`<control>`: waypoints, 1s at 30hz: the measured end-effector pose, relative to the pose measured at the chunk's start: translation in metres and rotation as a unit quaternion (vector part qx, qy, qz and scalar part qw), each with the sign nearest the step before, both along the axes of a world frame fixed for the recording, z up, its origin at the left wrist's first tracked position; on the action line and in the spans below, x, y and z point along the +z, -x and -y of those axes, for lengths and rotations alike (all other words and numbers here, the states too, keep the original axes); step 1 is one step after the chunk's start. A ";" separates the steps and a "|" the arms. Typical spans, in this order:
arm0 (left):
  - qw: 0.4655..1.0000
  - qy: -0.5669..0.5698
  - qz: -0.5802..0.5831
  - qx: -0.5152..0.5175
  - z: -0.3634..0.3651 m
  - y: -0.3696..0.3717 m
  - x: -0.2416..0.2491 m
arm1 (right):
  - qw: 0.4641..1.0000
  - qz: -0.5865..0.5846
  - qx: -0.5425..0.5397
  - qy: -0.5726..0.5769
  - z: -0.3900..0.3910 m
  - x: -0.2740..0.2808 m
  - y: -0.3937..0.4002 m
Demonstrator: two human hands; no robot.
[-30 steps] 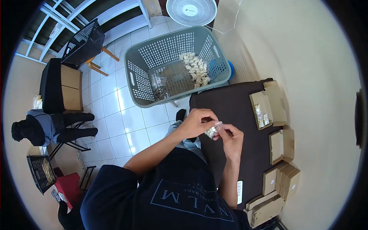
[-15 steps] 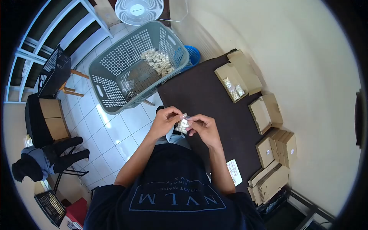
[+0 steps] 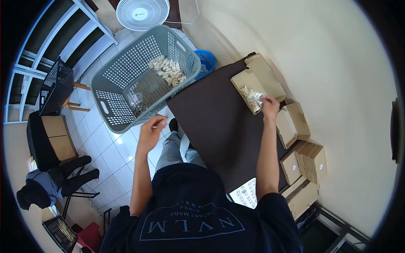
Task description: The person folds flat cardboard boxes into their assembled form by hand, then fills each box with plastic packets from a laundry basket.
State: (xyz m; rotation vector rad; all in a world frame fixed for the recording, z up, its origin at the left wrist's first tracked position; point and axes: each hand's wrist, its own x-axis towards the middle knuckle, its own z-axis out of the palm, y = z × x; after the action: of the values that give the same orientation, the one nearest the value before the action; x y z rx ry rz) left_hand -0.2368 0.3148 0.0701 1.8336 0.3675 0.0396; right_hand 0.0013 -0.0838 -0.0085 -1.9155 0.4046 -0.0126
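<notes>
Over an open cardboard box (image 3: 243, 80) on the dark table (image 3: 219, 122), my right hand (image 3: 270, 106) pinches a small clear bag (image 3: 260, 99) of whitish pieces. Other bagged whitish pieces (image 3: 249, 93) lie in that box beside it. My left hand (image 3: 151, 130) is raised beside the large grey-green basket (image 3: 105, 82), above the tiled floor, its fingers curled together with nothing visible in them. Inside the basket are a heap of whitish pieces (image 3: 168, 69) and some clear bags (image 3: 136, 99).
More boxes (image 3: 287, 126) and flattened cardboard (image 3: 304, 200) line the wall side. A sticker sheet (image 3: 245, 194) lies near my right forearm. A blue basket (image 3: 206, 63) and a fan (image 3: 141, 14) stand beyond the table. Another person (image 3: 44, 185) is at the left.
My hands have separated. My right hand has moved with the small bag to the open box at the upper right; my left hand has let go and moved left.
</notes>
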 end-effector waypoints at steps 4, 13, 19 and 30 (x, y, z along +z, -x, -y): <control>0.993 0.008 -0.053 0.106 -0.036 0.026 -0.001 | 0.995 -0.071 -0.065 0.022 0.004 -0.025 -0.051; 0.991 -0.007 -0.076 0.110 -0.070 0.049 -0.013 | 0.897 -0.098 -0.018 0.431 -0.024 -0.030 -0.046; 0.997 -0.035 -0.041 0.051 -0.096 0.008 -0.021 | 0.913 0.039 0.117 0.388 -0.013 -0.045 -0.059; 0.999 -0.023 -0.037 -0.012 -0.180 -0.102 -0.048 | 0.878 -0.031 0.163 0.449 -0.030 -0.052 -0.090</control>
State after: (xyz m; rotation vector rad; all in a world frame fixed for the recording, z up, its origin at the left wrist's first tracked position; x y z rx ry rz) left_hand -0.1348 0.4944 0.0217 1.8887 0.3997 -0.0363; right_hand 0.0909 -0.0542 -0.0610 -2.8965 0.0978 0.0996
